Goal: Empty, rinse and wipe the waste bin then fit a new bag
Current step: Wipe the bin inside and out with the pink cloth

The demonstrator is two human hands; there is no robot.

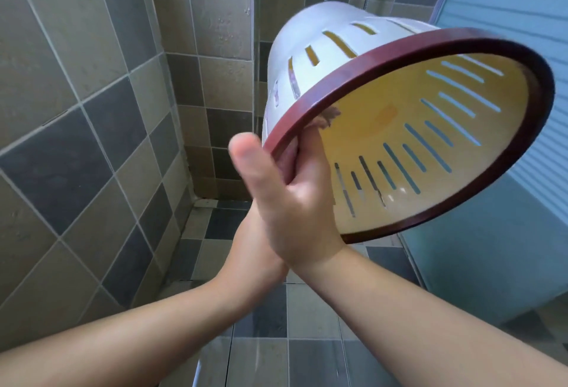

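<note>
The waste bin (399, 116) hangs in the air, tipped mouth-down toward the camera, its long axis running up and away; the right hand (295, 202) pinches its near rim; the left hand (258, 233) sits hidden behind, fingers' state untellable.

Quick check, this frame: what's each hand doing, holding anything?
Right hand: grips the waste bin by its dark red rim.
Left hand: mostly hidden behind the right; cannot tell.

Tiled walls (92, 85) in grey and beige squares meet at a corner. The floor (270, 319) has matching tiles. A frosted glass panel (507, 233) stands at right.
</note>
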